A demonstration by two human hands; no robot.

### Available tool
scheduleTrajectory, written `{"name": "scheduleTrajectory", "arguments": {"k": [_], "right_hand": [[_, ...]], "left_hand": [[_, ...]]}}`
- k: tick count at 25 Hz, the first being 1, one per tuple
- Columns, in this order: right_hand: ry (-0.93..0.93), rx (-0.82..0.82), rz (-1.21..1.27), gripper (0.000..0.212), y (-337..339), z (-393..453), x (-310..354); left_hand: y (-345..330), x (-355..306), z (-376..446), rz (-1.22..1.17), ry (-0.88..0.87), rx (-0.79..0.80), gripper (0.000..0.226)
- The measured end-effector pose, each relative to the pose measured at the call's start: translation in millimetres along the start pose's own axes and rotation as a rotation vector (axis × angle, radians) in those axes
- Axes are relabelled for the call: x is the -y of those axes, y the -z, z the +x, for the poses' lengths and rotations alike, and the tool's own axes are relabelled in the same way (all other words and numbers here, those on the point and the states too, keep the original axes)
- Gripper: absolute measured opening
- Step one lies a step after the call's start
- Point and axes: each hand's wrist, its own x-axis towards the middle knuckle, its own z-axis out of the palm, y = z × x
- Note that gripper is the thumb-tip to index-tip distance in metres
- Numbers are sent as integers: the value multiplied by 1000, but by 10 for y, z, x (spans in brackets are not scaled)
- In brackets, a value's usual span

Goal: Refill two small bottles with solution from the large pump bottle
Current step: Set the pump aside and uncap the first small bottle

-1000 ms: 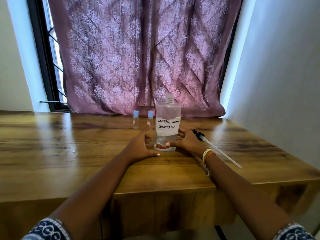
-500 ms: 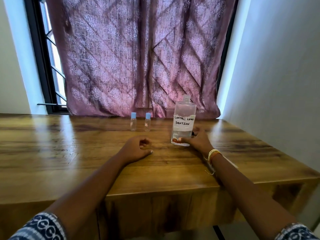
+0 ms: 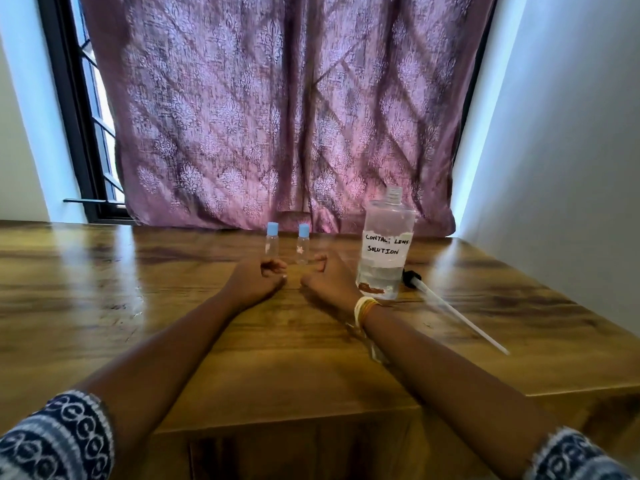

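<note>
- On the table [image 3: 173, 341], both hands are resting empty, fingers loosely curled: left hand [image 3: 254, 282] below the left vial [image 3: 271, 243], right hand [image 3: 330, 280] below the right vial [image 3: 303, 244].
- Big bottle [image 3: 386, 247] is standing uncapped, pump [image 3: 450, 308] lying beside it.
- Judged step: uncapping a vial next, needing a pinch and twist.
- Vial fill levels are proving unreadable.

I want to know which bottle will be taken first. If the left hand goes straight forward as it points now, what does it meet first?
Probably the left small bottle, standing capped just beyond the left hand. Depth is unclear, so the fingers may already be very near it.
</note>
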Motion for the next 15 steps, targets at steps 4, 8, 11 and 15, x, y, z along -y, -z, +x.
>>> {"name": "scheduleTrajectory", "arguments": {"k": [4,8,11,15], "right_hand": [[-4,-19,-191,20,-231,718,-134],[-51,-97,-119,16,-322,1089,-191],[-79,-143,6,19,-340,1061,-210],[27,39,15,17,-265,749,-225]], "left_hand": [[3,-11,39,-266,78,44,16],[-36,-28,87,-324,84,62,17],[-48,-33,85,-346,122,28,16],[-67,-125,65,-479,175,-38,36]]}}
